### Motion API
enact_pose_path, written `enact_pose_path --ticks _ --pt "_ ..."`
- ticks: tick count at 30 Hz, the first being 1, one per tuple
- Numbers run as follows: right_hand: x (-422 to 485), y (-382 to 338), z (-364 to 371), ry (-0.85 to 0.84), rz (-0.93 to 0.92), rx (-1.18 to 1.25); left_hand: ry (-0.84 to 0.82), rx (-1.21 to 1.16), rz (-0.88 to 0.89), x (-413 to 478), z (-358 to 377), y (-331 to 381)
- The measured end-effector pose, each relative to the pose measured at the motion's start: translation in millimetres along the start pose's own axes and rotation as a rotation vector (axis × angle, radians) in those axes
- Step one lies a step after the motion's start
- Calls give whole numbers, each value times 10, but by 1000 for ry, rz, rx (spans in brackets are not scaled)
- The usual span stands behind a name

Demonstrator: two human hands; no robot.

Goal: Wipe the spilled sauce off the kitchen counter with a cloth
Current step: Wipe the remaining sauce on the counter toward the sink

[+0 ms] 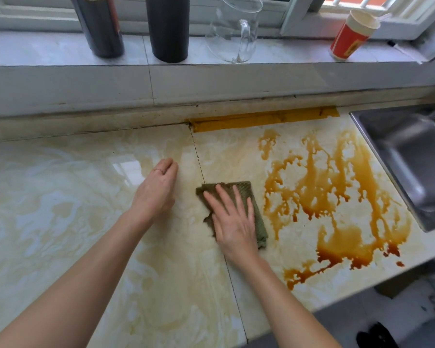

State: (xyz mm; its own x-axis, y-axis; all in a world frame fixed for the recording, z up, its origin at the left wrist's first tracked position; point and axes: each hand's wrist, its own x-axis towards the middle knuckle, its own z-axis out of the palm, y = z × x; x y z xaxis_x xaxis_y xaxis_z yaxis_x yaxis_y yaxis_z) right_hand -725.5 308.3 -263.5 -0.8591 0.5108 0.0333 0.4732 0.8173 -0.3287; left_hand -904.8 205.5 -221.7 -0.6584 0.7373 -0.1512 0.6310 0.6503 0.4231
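1. Our right hand (232, 219) lies flat on the cloth (260, 226), fingers straight and spread, pressing it to the counter (60, 197) and not gripping it.
2. Our left hand (156, 189) rests on the bare counter just left of the cloth, fingers loosely curled and holding nothing; it seems to serve as a brace.
3. The sauce (337, 197) lies wholly to the right of the right hand, between the cloth and the sink (399, 156). Its nearest streaks sit just beside the cloth's right edge.
4. The spill runs longest from ahead of the fingertips back toward our side, where it pools darkest near the counter's front edge.
5. The cloth's long side runs the same way, so we judge a sideways push to the right would meet the spill broadside.
6. The right hand is the nearer one and already has the cloth under it; most of the wiping looks still to be done.
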Motion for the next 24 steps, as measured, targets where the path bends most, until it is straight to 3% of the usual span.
enact_pose_path --ticks 4,8,11,16,21,24 --pt "137 -6 -16 26 209 33 -28 -4 6 10 -16 -45" --pt "-493 -302 60 -7 15 43 -54 -4 9 17 -10 -59" --pt "-641 -41 -11 -57 -150 13 -5 -24 6 -54 -1 -23" --pt "-514 58 -36 34 81 63 53 -119 24 -394 122 172" --pt "-948 187 -69 -37 -206 106 69 -185 11 -706 269 459" --pt "-702 408 -103 -9 -87 112 76 -193 0 -864 333 607"
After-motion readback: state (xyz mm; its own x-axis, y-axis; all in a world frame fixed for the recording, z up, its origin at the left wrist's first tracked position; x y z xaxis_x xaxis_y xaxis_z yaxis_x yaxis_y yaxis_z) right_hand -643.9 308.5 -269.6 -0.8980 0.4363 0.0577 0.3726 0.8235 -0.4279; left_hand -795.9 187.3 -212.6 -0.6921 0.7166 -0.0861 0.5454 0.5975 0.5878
